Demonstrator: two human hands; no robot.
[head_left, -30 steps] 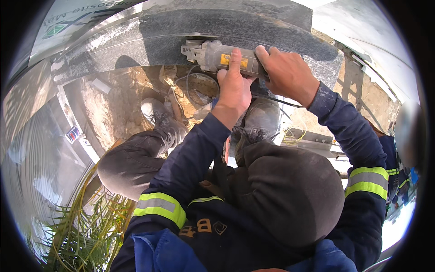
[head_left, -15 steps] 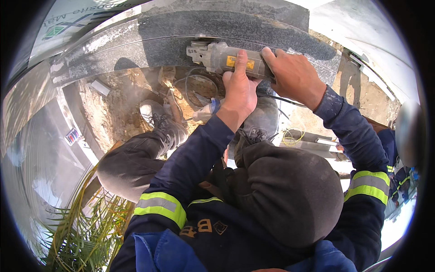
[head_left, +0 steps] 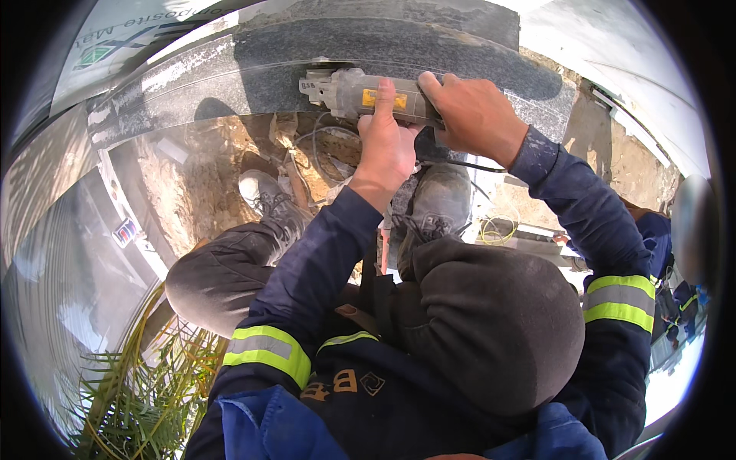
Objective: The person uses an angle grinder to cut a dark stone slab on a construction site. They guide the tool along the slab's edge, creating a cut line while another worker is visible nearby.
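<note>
A dusty grey angle grinder [head_left: 346, 90] lies sideways against a dark grey stone slab [head_left: 284, 96], its head toward the left. My left hand [head_left: 385, 149] grips the grinder's body from below, thumb up along its yellow label. Around the rear end of the tool, my right hand [head_left: 479, 115] is closed from above. The grinder's disc is mostly hidden by the head; a thin pale line runs along the slab at that level. A black cord [head_left: 471, 164] trails from behind my hands to the right.
Sandy, dusty ground [head_left: 184, 184] with loose cable lies between the slab and my boots [head_left: 264, 195]. A yellow coiled wire [head_left: 498, 230] is at the right. Palm fronds [head_left: 138, 391] stand at lower left. At the right edge another person's dark sleeve [head_left: 653, 238] shows.
Both hands and the grinder have shifted a little to the left along the slab. My grip on the tool stays the same. Haze over the ground at left looks thicker.
</note>
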